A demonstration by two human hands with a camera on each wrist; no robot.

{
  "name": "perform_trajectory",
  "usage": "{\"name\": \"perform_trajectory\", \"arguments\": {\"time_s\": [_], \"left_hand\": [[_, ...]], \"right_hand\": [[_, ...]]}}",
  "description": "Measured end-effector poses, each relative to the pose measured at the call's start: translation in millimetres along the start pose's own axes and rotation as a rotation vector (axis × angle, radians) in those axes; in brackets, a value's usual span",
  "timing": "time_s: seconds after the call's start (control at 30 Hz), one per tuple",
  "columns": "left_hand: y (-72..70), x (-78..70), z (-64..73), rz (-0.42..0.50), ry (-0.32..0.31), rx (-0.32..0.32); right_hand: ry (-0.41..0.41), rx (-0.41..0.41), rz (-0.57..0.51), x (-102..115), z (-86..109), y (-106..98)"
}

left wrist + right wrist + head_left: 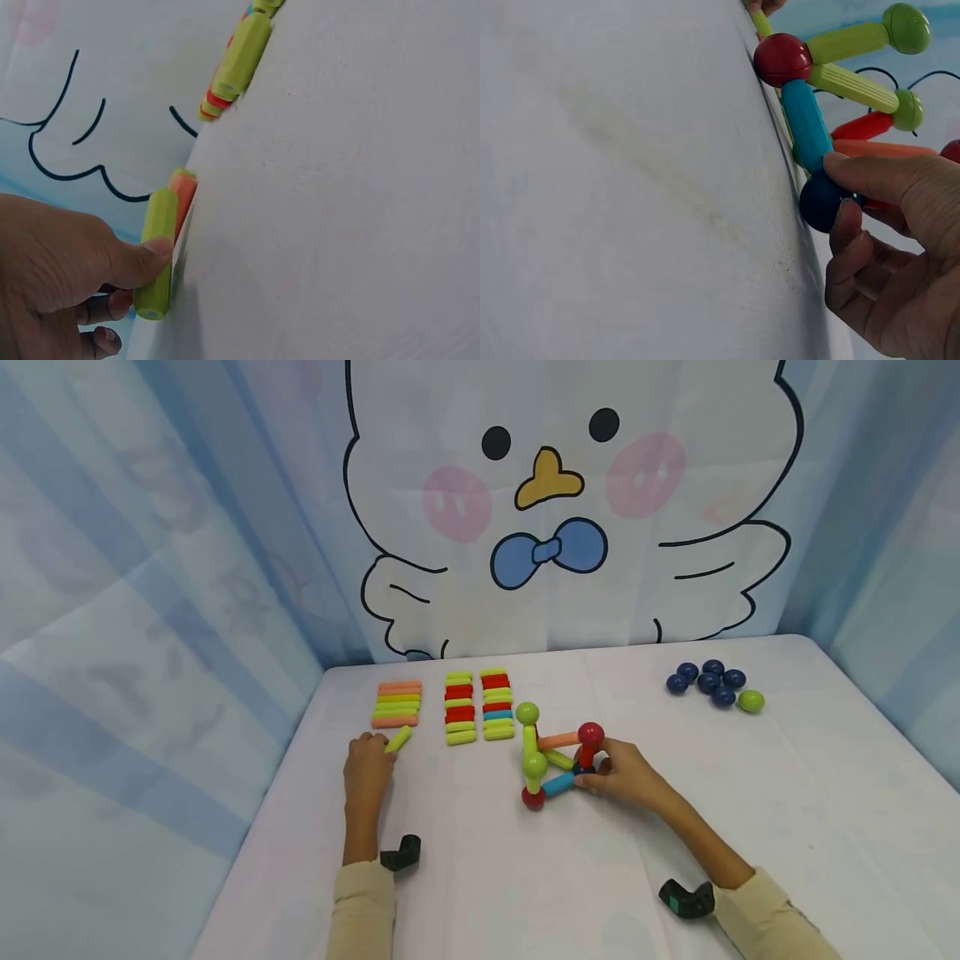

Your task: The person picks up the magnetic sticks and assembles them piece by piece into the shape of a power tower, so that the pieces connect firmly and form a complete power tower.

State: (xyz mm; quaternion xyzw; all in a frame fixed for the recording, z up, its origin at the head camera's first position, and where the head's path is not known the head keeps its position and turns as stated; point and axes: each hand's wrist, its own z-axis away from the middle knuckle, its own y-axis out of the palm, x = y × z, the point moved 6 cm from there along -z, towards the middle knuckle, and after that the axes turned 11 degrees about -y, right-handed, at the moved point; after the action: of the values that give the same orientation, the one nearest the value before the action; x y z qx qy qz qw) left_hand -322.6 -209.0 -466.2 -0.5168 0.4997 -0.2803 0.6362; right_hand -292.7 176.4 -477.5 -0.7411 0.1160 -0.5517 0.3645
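A light green rod [156,255] is pinched between the thumb and fingers of my left hand [367,768], just in front of a stack of orange, yellow and green rods [397,703]. My right hand [628,772] grips a dark blue ball [823,201] at the lower right corner of a ball-and-rod frame. A blue rod [558,784] joins that ball to a red ball [533,798]. Green uprights carry green balls [527,713] on the frame's left side. On its right, a short red rod bears another red ball [591,733], with an orange rod [559,740] running across the back.
Two columns of green, red and blue rods [460,714] lie behind the frame to the left. Several dark blue balls [712,681] and one green ball [751,701] sit at the back right of the white table [480,877]. A printed curtain hangs behind.
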Motion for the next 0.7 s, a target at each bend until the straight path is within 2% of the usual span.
{"name": "perform_trajectory", "arguments": {"time_s": [0.17,0.27,0.33,0.4,0.47,0.6,0.7], "left_hand": [[-4.2,0.4,-1.3,0.1,-0.05,0.017],[-9.8,-2.9,-1.2,0.244,-0.069,0.03],[-13.8,-9.9,0.1,0.353,-0.048,0.064],[-18.1,-20.5,3.5,0.469,-0.002,0.114],[-21.9,-34.5,9.1,0.589,0.073,0.196],[-25.3,-61.8,25.5,0.79,0.233,0.415],[-24.0,-78.8,39.8,0.86,0.389,0.584]], "right_hand": [[-0.013,-0.023,0.018,4.0,1.9,-0.8],[-0.012,-0.033,0.031,4.7,2.7,-0.3],[-0.002,-0.042,0.038,4.2,3.3,0.0],[0.005,-0.054,0.043,3.7,3.8,0.1],[0.009,-0.064,0.046,4.2,4.5,0.3],[0.024,-0.088,0.048,6.2,5.2,1.5],[0.038,-0.099,0.04,8.6,5.2,4.6]]}}
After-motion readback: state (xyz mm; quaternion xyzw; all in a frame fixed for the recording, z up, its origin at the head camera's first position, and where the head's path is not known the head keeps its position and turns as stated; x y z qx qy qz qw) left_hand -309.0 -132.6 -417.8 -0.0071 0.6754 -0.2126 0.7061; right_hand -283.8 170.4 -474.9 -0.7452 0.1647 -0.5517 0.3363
